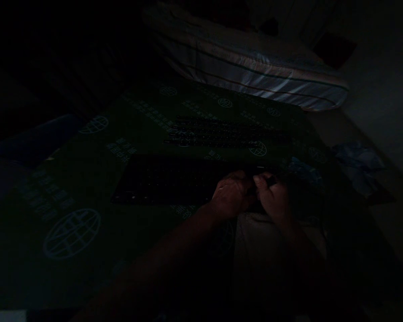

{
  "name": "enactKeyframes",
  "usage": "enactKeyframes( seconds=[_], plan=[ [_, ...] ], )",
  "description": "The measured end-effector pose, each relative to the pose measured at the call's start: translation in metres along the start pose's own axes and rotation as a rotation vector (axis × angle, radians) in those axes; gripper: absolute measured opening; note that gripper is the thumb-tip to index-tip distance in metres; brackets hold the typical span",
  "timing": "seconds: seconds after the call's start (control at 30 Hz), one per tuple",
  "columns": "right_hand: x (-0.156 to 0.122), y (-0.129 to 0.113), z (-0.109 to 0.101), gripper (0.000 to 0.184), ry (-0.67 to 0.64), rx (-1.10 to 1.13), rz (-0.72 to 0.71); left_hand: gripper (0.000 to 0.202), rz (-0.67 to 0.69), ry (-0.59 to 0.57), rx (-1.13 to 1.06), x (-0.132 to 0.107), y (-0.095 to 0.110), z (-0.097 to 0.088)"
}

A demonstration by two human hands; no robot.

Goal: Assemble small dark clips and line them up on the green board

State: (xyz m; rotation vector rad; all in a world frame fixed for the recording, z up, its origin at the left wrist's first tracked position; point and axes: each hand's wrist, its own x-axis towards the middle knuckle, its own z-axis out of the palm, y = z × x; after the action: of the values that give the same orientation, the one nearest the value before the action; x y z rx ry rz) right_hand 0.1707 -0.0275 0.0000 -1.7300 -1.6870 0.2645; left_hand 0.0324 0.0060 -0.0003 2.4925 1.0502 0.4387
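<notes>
In dim light a black keyboard (174, 179) lies on a green sheet printed with white globes and lettering. My left hand (233, 192) is closed, its fingers bent down over the keyboard's right part. Close beside it, my right hand (272, 192) is closed too, thumb pressed towards the fingers above the keyboard's right end. A small dark piece shows at the right fingers, too dark to name. What the left fingertips touch is hidden. Behind the keyboard, rows of small dark pieces (215, 132) that look like keycaps lie on the sheet.
The green sheet (70, 188) spreads beneath everything. A crumpled clear plastic bag (305, 172) lies right of my hands, and pale cloth (262, 250) lies below my right hand. A bed or mattress with a striped cover (255, 76) stands at the back. More crumpled plastic (357, 156) rests on the floor at right.
</notes>
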Motion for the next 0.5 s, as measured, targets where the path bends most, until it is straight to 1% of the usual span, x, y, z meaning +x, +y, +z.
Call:
enactKeyframes(
  seconds=[0.07,0.13,0.3,0.5],
  plan=[
    [-0.001,0.000,0.002,0.033,0.048,-0.013,-0.001,0.021,0.013,0.002,-0.013,0.000,-0.001,0.001],
    [-0.003,0.003,0.005,0.036,0.074,-0.002,0.030,0.019,0.037,0.003,-0.025,0.000,-0.001,0.002],
    [-0.010,0.013,0.011,0.045,0.075,0.086,0.105,0.019,0.071,0.019,0.006,-0.001,-0.003,0.004],
    [-0.013,0.013,0.013,0.044,0.106,0.178,0.146,0.019,0.100,0.035,0.057,-0.003,-0.002,0.004]
  ],
)
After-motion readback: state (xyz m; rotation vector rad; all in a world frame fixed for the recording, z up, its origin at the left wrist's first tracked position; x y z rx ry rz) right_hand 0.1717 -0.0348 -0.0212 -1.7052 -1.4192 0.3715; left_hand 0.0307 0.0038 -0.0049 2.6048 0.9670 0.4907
